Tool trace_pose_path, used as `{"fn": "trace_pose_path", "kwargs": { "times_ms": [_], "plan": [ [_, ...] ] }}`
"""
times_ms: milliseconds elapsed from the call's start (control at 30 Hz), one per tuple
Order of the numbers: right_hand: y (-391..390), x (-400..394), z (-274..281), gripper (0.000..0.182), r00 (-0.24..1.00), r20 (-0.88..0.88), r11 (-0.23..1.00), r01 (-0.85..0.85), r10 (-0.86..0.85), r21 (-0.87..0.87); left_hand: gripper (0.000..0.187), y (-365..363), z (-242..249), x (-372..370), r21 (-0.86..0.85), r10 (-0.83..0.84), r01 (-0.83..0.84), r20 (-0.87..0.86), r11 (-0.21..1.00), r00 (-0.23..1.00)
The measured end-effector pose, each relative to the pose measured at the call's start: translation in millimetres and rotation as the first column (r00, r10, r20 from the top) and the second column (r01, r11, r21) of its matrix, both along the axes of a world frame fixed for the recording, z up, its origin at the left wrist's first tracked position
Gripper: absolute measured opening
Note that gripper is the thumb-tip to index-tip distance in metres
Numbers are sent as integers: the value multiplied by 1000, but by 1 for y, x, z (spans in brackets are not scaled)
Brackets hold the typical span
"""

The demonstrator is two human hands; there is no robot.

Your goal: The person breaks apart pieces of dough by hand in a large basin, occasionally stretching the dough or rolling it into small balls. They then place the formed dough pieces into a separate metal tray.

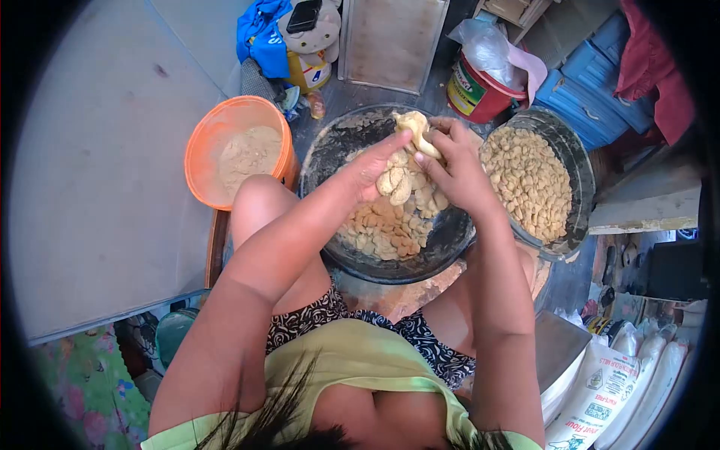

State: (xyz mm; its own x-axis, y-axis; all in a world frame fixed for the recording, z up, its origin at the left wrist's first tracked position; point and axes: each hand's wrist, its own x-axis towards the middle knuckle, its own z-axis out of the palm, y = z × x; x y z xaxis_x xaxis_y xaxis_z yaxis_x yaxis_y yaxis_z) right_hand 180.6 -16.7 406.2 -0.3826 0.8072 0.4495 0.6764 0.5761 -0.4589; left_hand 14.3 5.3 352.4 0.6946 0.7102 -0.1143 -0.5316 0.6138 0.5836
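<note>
- The big dark pan [450,232] sits in front of the seated person's knees, its floor half covered in small shaped dough pieces [382,229].
- A second dark pan [574,161] stands just beside it on the right, heaped with the same pale pieces.
- An orange bucket [202,135] of flour rests to the left, touching nothing in the pans.
- A red tub [476,94] with a plastic bag on top stands behind.
- The left hand [379,169] and right hand [450,169] meet above the near pan, fingers curled and pinching a strip of dough [415,129] between them.
- That strip looks soft, light and easily stretched, likely a little tacky; I'd judge it best taken by its ends with fingertips, gently, since a firm squeeze would flatten it.
</note>
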Motion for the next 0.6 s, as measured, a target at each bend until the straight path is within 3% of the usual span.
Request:
{"fn": "trace_pose_path", "kwargs": {
  "times_ms": [33, 67, 200, 267, 333, 400, 433, 467, 500, 533, 600],
  "plan": [
    [-5, -4, 13, 28, 986, 150, 988, 52, -74, 143, 53, -3, 7, 0, -52, 9, -6, 47, 999, 999],
    [-6, -6, 18, 28, 986, 143, 989, 61, -81, 137, 52, -4, 10, 2, -103, 18, -8, 95, 995, 995],
    [-4, -2, 28, 21, 950, 305, 994, 87, -63, -66, 48, 1, -1, 14, -88, 129, -133, -53, 987, 990],
    [-1, 5, 24, 16, 976, -178, 990, 117, -129, -76, 47, 5, -4, 16, -184, 154, -140, 60, 973, 986],
    [5, 13, 28, 17, 959, -234, 987, 150, -158, -52, 48, 16, -11, 15, -211, 172, -167, 8, 963, 985],
    [19, 19, 23, 21, 782, -594, 982, 152, -189, -112, 47, 20, -3, 16, -209, 193, -186, 17, 960, 981],
    [24, 23, 21, 21, 779, -594, 980, 162, -201, -118, 46, 18, 3, 18, -199, 223, -223, -25, 954, 975],
    [30, 28, 19, 22, 668, -706, 971, 126, -235, -204, 46, 18, 3, 19, -204, 212, -213, -26, 956, 977],
    [33, 32, 18, 22, 543, -794, 957, 74, -275, -280, 47, 19, 2, 18, -215, 199, -186, 38, 959, 979],
    [35, 36, 18, 22, 545, -791, 956, 77, -279, -284, 48, 19, 1, 17, -226, 190, -163, 103, 961, 976],
    [38, 41, 21, 20, 229, -935, 955, -55, -271, -291, 55, 19, 2, 13, -187, 186, -166, 94, 968, 978]
  ]
}}
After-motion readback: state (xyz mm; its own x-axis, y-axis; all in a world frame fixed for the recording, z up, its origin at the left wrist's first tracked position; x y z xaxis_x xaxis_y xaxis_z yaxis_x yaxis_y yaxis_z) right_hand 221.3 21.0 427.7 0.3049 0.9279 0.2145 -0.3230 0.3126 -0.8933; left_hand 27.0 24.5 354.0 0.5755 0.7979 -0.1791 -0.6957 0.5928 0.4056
